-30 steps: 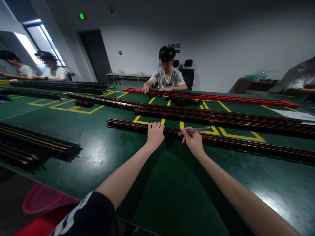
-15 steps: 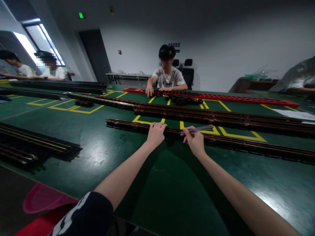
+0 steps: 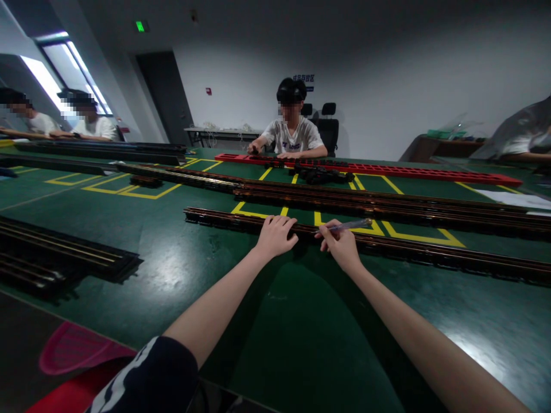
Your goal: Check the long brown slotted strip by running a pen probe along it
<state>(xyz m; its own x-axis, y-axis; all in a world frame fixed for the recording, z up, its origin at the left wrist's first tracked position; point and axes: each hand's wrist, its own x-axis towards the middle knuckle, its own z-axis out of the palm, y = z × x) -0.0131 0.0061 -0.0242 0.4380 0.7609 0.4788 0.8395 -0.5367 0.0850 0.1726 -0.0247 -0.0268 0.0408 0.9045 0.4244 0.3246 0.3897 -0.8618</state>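
Note:
A long dark rail (image 3: 408,250) lies across the green table (image 3: 181,264) in front of me. My left hand (image 3: 275,235) rests on the rail with its fingers stretched out flat over it. Just to its right, my right hand (image 3: 340,244) pinches a clear pen-like tool (image 3: 350,225), whose tip points at the rail and whose tail sticks out to the right.
More dark rails (image 3: 344,198) lie beyond, and a long red rack (image 3: 387,171) runs in front of a seated person (image 3: 293,129). A stack of black rails (image 3: 55,252) sits at the left. Other people sit at far left and far right. A pink object (image 3: 73,347) lies near my left elbow.
My left hand has slid a little to the right along the rail. The person opposite has moved a hand along the red rack. My right hand holds about the same spot.

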